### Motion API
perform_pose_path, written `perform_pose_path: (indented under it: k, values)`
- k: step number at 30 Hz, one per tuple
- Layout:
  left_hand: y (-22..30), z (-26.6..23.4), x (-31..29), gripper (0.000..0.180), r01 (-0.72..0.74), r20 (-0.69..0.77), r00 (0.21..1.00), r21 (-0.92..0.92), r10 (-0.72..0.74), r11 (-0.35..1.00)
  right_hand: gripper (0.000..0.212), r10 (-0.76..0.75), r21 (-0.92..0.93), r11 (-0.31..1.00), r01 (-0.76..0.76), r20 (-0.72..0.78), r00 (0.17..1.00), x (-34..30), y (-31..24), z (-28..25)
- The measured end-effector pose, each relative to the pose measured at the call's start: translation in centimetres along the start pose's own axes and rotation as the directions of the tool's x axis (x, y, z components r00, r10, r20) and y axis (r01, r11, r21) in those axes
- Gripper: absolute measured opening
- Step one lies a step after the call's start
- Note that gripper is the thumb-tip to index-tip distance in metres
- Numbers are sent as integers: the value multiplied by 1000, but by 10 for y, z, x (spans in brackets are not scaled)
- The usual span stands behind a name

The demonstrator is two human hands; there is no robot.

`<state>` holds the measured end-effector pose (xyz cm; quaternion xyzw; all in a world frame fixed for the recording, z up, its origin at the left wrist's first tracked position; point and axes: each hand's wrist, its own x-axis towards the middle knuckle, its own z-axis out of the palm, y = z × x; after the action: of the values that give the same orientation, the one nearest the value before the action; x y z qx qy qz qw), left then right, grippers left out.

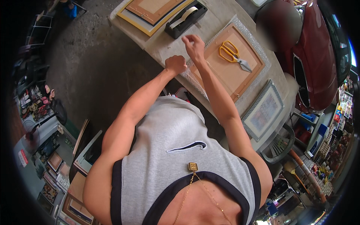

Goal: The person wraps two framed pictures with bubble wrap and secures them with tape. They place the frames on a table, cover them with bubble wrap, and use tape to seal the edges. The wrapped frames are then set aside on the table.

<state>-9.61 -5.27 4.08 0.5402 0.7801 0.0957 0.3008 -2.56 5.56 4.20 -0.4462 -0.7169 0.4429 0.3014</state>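
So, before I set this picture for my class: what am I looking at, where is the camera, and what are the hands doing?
No machine here: a person works bare-handed. The one picture comes from a wide camera worn on their head, looking down, so straight edges bend and the chest fills the bottom.

On the table lies a wooden frame on bubble wrap, with yellow-handled scissors on top. Beyond it sit a black tape dispenser and stacked frames; nearer, a patterned frame.

The left hand is a closed fist at the wrap's edge. The right hand hovers, fingers pinched; whether either holds anything is unclear.
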Motion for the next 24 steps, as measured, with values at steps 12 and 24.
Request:
perform_pose_path:
  k: [12, 24]
  values:
    - [-29, 27, 9, 25, -207, -169, 966, -48, 197, 977, 20, 522, 805, 500, -320, 14, 853, 34, -25, 78]
    - [-23, 8, 23, 19, -129, 137, 982, -32, 132, 991, 17, 13, -224, 975, -12, 0, 1000, 8, -14, 46]
